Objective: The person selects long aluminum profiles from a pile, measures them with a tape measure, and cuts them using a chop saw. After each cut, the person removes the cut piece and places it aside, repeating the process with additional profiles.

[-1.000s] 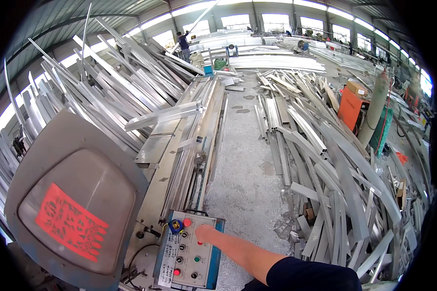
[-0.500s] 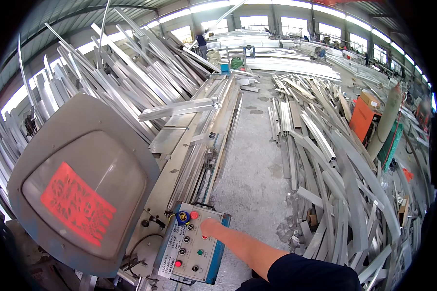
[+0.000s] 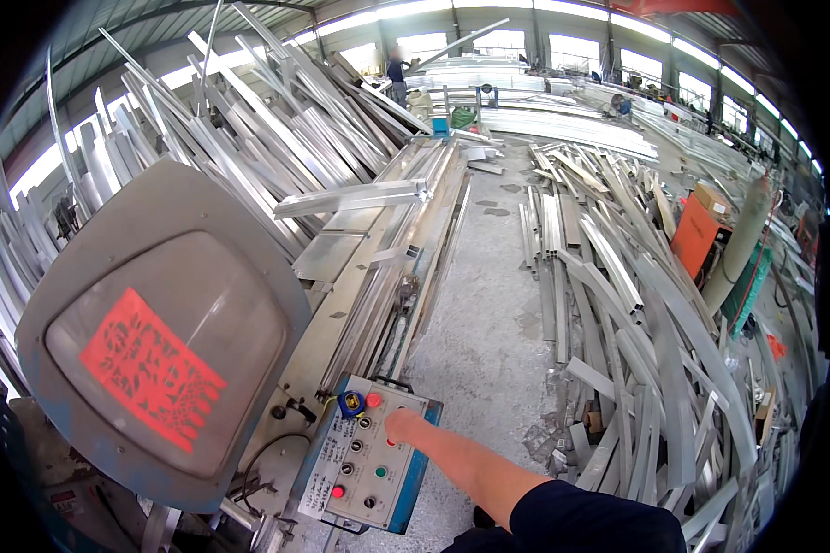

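Note:
My right hand (image 3: 406, 427) rests on the upper part of a grey and blue control box (image 3: 375, 499), beside a red button. From above, only its rounded back shows; the fingers are hidden beneath it. Dark switches, a green button and other red buttons cover the panel. A blue and yellow tape measure (image 3: 351, 404) lies at the box's upper left corner. My left hand is out of view. Beyond the box, a long machine bed (image 3: 352, 288) carries metal profiles, and a pale profile (image 3: 350, 198) lies across it.
A large grey machine guard (image 3: 161, 207) with a red sign stands at left, before leaning metal profiles (image 3: 240, 138). Loose profiles (image 3: 618, 323) cover the floor at right, near an orange machine (image 3: 694, 235) and gas cylinder (image 3: 740, 240). A person (image 3: 397, 76) stands far back, holding a long profile.
The view has shifted slightly, moving the scene a little to the right. My right hand stays on the control box. The far person's long profile has tipped lower.

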### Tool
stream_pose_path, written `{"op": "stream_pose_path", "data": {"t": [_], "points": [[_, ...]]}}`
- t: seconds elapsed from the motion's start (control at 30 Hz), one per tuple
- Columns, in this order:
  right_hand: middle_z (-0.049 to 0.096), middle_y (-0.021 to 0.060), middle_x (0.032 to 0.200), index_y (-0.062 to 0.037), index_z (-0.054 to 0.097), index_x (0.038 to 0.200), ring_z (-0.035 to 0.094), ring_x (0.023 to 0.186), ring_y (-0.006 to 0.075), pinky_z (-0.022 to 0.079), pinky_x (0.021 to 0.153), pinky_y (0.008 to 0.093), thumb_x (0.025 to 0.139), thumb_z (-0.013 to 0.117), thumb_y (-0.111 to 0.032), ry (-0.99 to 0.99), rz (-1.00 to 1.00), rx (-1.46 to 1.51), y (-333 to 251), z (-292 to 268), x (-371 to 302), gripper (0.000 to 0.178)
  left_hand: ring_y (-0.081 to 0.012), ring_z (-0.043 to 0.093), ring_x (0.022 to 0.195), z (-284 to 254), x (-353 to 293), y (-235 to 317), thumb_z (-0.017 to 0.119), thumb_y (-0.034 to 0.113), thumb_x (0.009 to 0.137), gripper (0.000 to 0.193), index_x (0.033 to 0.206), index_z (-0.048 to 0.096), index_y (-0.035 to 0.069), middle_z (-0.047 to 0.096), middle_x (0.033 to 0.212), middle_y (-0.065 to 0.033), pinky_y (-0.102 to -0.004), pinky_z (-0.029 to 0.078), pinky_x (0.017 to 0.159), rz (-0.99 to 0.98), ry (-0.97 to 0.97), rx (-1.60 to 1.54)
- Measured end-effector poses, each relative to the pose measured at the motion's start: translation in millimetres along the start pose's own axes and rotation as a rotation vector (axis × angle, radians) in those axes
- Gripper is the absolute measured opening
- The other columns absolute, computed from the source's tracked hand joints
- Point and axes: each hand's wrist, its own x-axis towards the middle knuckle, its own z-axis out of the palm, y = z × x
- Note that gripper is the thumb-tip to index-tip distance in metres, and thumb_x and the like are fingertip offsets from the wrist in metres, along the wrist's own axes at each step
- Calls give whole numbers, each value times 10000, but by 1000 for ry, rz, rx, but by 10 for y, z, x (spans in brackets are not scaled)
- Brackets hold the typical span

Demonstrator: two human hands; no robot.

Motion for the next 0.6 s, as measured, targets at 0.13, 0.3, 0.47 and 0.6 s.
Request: {"op": "stream_pose_path", "data": {"t": [0.13, 0.3, 0.47, 0.6], "points": [[715, 165, 913, -41, 743, 862, 691, 891, 324, 558, 740, 422, 727, 625, -190, -15, 34, 15, -38, -36, -6, 233, -303, 660, 768, -51, 22, -78, 602, 388, 832, 393, 881, 704, 11, 690, 819, -199, -429, 509, 722, 20, -54, 22], [714, 167, 904, -32, 739, 864, 693, 884, 324, 560, 729, 420, 717, 632, -183, 15, 26, 20, -69, -48, -35, 236, -324, 653, 766, -18, 24, -117, 589, 421, 838, 428, 895, 702, 13, 692, 830, -196, -444, 504, 738, 1, -47, 49], [710, 110, 1047, -57, 738, 983, 684, 968, 311, 573, 685, 492, 717, 679, -146, -72, 54, 5, -17, -23, 44, 286, -342, 655, 800, 17, 73, -62, 578, 443, 837, 453, 894, 701, 11, 690, 845, -203, -450, 501, 750, -2, -70, 50], [712, 143, 958, -36, 737, 914, 689, 912, 323, 563, 716, 450, 710, 659, -168, -45, 64, 21, -86, -83, -22, 255, -341, 650, 790, 7, 63, -84, 579, 440, 833, 446, 880, 703, 14, 688, 833, -200, -454, 499, 741, -12, -44, 65]]}}
